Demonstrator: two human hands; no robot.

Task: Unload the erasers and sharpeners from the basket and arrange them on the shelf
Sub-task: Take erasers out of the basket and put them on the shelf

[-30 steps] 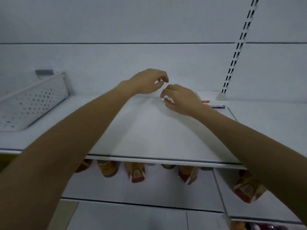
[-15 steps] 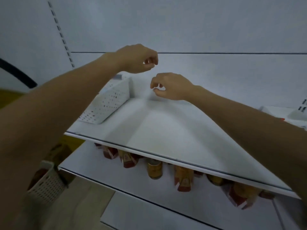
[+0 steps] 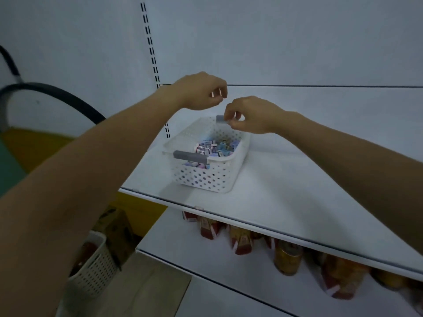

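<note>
Erasers and sharpeners (image 3: pixel 214 146) lie heaped in the basket (image 3: pixel 206 179), which sits on the shelf (image 3: pixel 309 191) near its left end. Both hands hang just above the basket's far end. The left hand (image 3: pixel 199 91) has its fingers curled toward the thumb. The right hand (image 3: pixel 251 115) is curled too, its tips close by the far handle (image 3: pixel 219 119). I cannot tell whether either hand pinches anything or touches that handle.

The step in hand looks like a reach into the heap. It would go best as a straight drop from 12 o'clock, pinching one small piece by its long sides and lifting clear of the rim before swinging away.

Open shelf runs from the basket toward 3 o'clock, so that is the room for arranging. The front lip (image 3: pixel 251 221) at 6 o'clock is close, so pieces belong well back. The slotted rail (image 3: pixel 151 53) bounds 10 o'clock.
</note>
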